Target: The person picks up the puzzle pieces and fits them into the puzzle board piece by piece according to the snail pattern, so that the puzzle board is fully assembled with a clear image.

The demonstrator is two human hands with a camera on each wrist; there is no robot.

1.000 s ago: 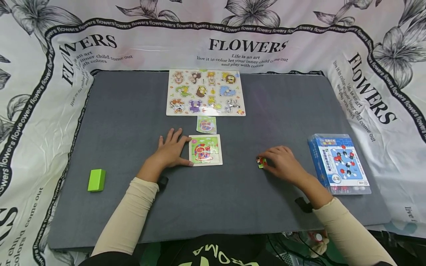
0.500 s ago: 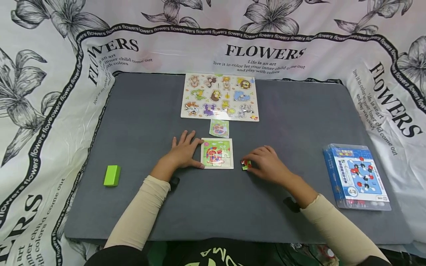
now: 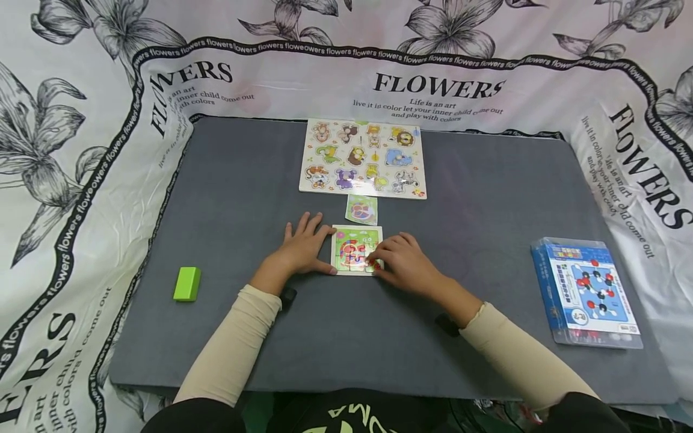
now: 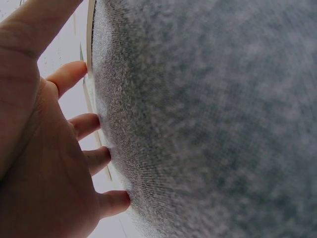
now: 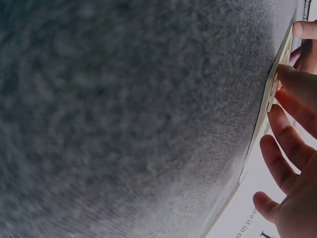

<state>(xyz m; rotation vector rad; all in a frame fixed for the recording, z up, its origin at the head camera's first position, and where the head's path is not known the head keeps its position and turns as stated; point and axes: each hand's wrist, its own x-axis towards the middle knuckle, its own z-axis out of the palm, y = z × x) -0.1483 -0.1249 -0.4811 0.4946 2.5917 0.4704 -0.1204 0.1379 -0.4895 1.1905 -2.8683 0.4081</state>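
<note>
A small square jigsaw puzzle (image 3: pixel 349 236) in a pale frame lies mid-table, showing a red figure on green. My left hand (image 3: pixel 298 251) rests at its left side with fingers spread, thumb and index finger touching the frame. In the left wrist view the fingers of that left hand (image 4: pixel 59 148) reach straight out to the cloth and frame edge. Over the puzzle's lower right part, my right hand (image 3: pixel 409 264) pinches a small red and green puzzle piece (image 3: pixel 372 263), mostly hidden by the fingers. The right wrist view has the right hand (image 5: pixel 297 158) at the frame's edge.
A picture card (image 3: pixel 361 210) lies just beyond the puzzle, below a larger animal puzzle board (image 3: pixel 363 187). To the left is a green block (image 3: pixel 186 284). A blue and clear molecule-set box (image 3: pixel 590 291) lies at the right. Grey cloth (image 3: pixel 260 168) covers the table.
My right hand has carried the puzzle piece leftward from the bare cloth onto the puzzle's lower right. The left hand stays at the frame. The head view has shifted.
</note>
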